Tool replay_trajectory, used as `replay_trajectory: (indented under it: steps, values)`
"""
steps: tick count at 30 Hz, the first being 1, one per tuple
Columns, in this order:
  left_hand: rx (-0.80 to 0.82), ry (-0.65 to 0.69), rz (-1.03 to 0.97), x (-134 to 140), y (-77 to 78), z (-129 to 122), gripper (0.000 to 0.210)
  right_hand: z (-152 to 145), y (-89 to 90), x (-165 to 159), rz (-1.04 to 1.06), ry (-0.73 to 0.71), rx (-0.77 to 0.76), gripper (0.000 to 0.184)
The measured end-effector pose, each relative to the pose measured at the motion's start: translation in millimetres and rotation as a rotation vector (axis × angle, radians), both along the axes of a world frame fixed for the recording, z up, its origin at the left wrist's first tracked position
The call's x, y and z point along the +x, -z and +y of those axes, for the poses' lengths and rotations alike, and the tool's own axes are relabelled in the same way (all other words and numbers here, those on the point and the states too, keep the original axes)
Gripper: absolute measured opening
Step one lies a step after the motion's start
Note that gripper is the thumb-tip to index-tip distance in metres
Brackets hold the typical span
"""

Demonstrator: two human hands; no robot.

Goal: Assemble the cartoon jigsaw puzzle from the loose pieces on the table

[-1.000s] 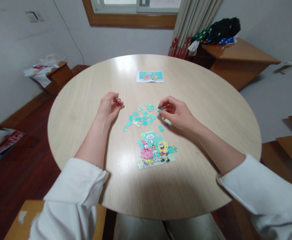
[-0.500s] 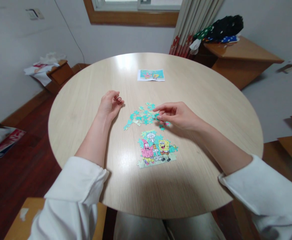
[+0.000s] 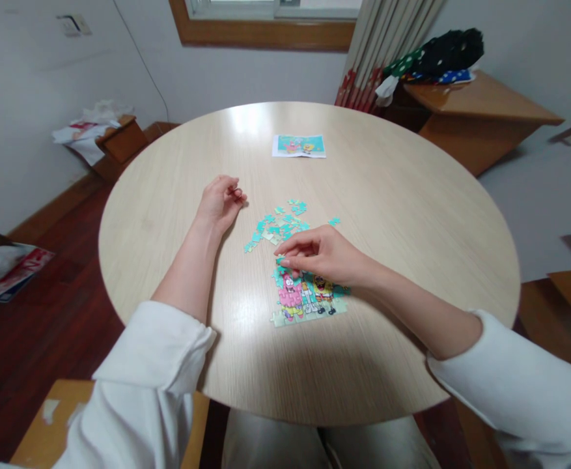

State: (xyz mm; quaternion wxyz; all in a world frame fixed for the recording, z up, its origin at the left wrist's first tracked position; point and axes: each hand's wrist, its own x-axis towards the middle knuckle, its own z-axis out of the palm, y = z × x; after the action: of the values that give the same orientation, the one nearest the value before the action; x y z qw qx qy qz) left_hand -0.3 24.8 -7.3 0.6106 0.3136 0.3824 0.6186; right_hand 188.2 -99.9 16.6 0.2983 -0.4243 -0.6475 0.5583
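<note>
My right hand (image 3: 321, 254) is over the upper left part of a partly assembled jigsaw puzzle (image 3: 309, 306), with thumb and fingertips pinched on a teal puzzle piece (image 3: 281, 261). Pink and yellow cartoon figures show on the assembled part; its top is partly hidden under the hand. Just beyond lies a spread of loose teal and pale green pieces (image 3: 278, 228). My left hand (image 3: 221, 202) rests on the table to the left of those pieces, its fingers loosely curled and apart, with nothing visible in them.
A small picture sheet (image 3: 299, 146) of the same cartoon lies towards the far side of the round wooden table (image 3: 397, 182). One loose teal piece (image 3: 334, 221) sits beyond my right hand. A wooden cabinet (image 3: 485, 107) with dark cloth on top stands behind at right.
My right hand has come nearer and to the left, from the loose pieces to the assembled puzzle, with a teal piece in its fingertips. My left hand stays where it was.
</note>
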Motion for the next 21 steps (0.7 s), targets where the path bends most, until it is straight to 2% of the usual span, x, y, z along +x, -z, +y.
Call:
replay_trajectory:
  steps: [9, 13, 21]
  values:
    - [-0.008, -0.002, -0.006, 0, -2.2, -2, 0.034, 0, 0.9, 0, -0.01, 0.012, -0.015, 0.022]
    - [-0.021, -0.009, 0.013, 1, -5.0, -3, 0.032, 1, -0.1, 1, -0.033, 0.033, 0.03, 0.023]
    - [-0.007, -0.011, -0.004, 2, -4.3, -4, 0.033, 21, -2.1, 31, -0.051, 0.252, 0.174, 0.018]
